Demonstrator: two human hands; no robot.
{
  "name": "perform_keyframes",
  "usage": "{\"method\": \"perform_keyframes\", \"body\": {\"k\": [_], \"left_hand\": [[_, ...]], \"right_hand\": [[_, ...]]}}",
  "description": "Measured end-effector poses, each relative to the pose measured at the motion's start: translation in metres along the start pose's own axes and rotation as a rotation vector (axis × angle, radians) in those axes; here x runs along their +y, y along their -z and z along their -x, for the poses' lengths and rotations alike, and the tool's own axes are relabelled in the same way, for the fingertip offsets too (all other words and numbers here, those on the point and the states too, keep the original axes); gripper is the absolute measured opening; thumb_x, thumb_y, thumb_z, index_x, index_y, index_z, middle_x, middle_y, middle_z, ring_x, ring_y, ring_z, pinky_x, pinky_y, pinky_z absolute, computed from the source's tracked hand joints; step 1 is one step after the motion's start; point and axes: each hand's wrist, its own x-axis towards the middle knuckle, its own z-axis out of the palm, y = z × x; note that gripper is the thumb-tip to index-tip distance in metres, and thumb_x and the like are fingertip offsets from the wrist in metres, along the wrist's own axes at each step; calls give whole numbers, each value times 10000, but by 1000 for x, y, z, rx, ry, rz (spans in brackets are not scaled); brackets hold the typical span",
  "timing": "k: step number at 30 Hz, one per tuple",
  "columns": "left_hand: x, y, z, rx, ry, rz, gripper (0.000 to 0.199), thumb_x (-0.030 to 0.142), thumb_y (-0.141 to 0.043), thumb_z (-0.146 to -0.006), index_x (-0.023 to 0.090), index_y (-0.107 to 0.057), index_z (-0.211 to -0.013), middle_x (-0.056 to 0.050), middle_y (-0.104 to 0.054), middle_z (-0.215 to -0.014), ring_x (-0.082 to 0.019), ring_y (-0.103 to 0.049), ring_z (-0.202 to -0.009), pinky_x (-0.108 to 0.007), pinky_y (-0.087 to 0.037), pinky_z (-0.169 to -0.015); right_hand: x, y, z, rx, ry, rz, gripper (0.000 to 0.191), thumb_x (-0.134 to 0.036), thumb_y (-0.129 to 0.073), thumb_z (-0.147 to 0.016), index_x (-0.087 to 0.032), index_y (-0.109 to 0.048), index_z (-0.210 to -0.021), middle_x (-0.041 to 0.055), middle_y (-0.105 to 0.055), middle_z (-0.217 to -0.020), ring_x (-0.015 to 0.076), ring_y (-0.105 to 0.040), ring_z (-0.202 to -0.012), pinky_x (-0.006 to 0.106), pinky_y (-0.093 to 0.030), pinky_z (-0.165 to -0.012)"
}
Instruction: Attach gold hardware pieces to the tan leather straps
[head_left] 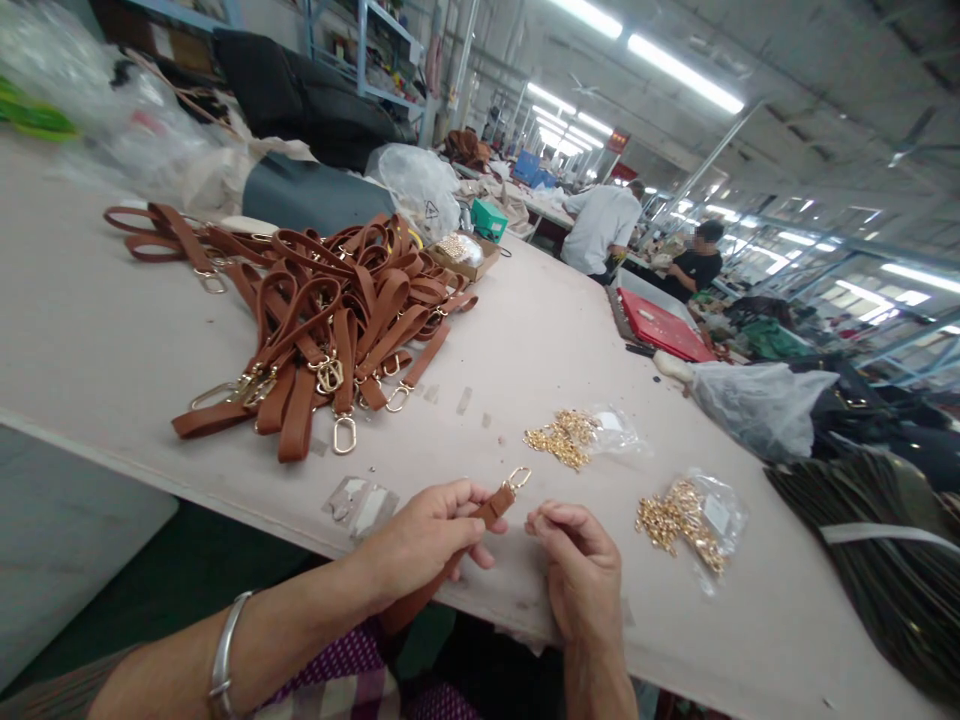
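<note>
Silver bangle [226, 655], left hand [442, 530] holding strap [496, 506], label [716, 514] illegible

- Held strap [495, 507] is brn, w/ gold clip [519, 478]
- Strap pile [298, 415], L: same brn
- Metal bits [660, 525], R: gold
- Tabletop [525, 340]: pale pinkish-beige
- Near cloth [322, 660]: purple w/ lt dots
- Bracelet [223, 660]: silver
- Far box [489, 220]: grn
- Far-R tray [664, 325]: red

- Workshop bright; rows of ceiling tube lights [685, 73] glaring white.
- Soft, faint shadows on tabletop [525, 350].
- Wide-angle stretch, tilted horizon; edges smeared.
- Background soft; one worker's face [691, 240] pixelated.
</note>
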Motion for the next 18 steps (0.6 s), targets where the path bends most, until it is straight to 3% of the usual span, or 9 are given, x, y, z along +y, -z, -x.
{"method": "perform_keyframes", "body": {"k": [6,10,18], "left_hand": [[-4,-2,-3,-60,-30,-23,366,155,-496,-800,159,-655,-1129,-39,-705,-923,-71,-585,-566,-160,-300,-419],[-6,1,-4,-89,-35,-36,427,140,-498,-799,171,-656,-1193,-32,-697,-866,-94,-611,-603,-165,-364,-454],[-5,5,1,-131,-60,-137,430,163,-490,-838,231,-663,-1226,18,-656,-697,-91,-546,-537,-168,-376,-468]], "right_hand": [[-10,-19,13,-106,-142,-378,102,-254,-787,-736,-233,-709,-797,4,-714,-799,157,-657,-750,304,-541,-731],[-13,-18,13,-89,-216,-315,163,-250,-824,-702,-224,-718,-822,7,-722,-829,160,-656,-760,288,-536,-715],[-18,-13,10,-148,-244,-194,130,-275,-816,-683,-221,-740,-773,16,-742,-788,184,-669,-763,312,-529,-735]]}}
